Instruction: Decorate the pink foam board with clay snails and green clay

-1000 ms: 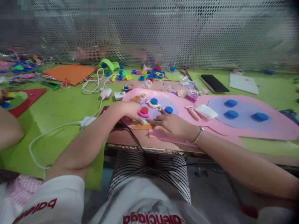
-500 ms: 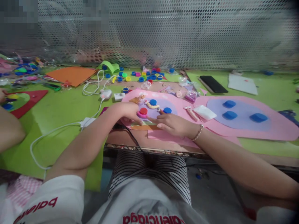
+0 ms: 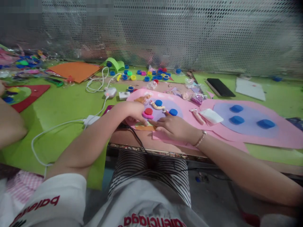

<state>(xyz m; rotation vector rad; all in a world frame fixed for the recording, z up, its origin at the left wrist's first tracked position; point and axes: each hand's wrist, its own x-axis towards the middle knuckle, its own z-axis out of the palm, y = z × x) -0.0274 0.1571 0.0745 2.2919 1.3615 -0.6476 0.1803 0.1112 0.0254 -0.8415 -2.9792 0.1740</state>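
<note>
Green tabletop (image 3: 66, 107), perforated metal screen (image 3: 165, 31) behind. Pink foam sheet (image 3: 187, 115) lies at the near edge, with a lilac oval (image 3: 165, 107) on it. Red cap (image 3: 148, 111) sits on a magenta disc (image 3: 146, 116) on the oval, blue caps (image 3: 158, 102) just beyond. Left hand (image 3: 131, 110): fingers curled, tips down beside the red cap; a pinch cannot be made out. Right hand (image 3: 174, 127): laid flat on the sheet, fingers extended, tips near the magenta disc. Another person's arm (image 3: 9, 126) far left.

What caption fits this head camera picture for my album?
Left hand and right hand rest on a pink foam sheet beside a round red plastic cap.
</note>
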